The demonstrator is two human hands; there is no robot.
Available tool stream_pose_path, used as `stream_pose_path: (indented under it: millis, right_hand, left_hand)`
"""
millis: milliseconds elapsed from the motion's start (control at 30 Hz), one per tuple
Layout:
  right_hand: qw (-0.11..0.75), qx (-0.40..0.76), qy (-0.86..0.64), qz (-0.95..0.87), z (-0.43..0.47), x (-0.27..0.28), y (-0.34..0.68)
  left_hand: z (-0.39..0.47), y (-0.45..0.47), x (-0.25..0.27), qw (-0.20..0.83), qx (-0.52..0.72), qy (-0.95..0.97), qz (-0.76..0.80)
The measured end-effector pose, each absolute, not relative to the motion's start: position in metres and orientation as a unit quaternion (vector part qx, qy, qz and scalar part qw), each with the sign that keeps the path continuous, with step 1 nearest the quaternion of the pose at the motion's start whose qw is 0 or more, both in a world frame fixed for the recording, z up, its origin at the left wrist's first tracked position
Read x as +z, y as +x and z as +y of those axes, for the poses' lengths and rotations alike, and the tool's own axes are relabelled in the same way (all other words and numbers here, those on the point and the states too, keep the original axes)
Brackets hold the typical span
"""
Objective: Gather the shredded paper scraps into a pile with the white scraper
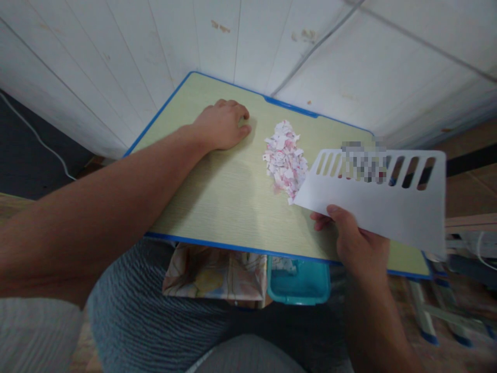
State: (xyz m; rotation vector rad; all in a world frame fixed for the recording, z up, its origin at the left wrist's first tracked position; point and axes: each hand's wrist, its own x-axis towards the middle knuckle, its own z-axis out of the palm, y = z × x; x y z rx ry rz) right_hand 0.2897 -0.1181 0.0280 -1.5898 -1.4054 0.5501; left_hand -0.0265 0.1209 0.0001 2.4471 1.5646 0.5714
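Observation:
A heap of torn paper scraps [286, 155], white with some pink, lies on a pale yellow-green tabletop [233, 207] with blue edging. Left of the heap, my left hand [225, 123] rests on the surface, fingers loosely bent, with a gap between thumb and forefinger and nothing visible in it. My right hand [357, 238] grips the lower edge of a flat white slotted panel [373, 207], thumb on its face and fingers behind. The panel is tilted over the table's right side. Its pointed left corner meets the heap's lower right edge; whether it touches is unclear.
Below the table's front edge, a turquoise plastic tub [298, 295] holds some pale bits, beside a floral-patterned bag or box [217, 274]. A white panelled wall [217, 46] with a grey cable [314, 49] stands behind. Metal legs [423, 311] show at lower right.

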Motion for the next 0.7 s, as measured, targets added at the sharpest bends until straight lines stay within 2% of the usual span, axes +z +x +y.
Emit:
stream_pose_path:
  millis: [533,700]
  right_hand:
    - [0.446,0.198,-0.665,-0.566,-0.121,0.028,0.294]
    - [0.47,0.207,-0.669,-0.538,-0.129,0.027,0.303]
  left_hand:
    - [0.115,-0.02,0.007,0.1,0.177,0.809,0.551]
    - [0.116,-0.021,0.007,0.087,0.174,0.817,0.543]
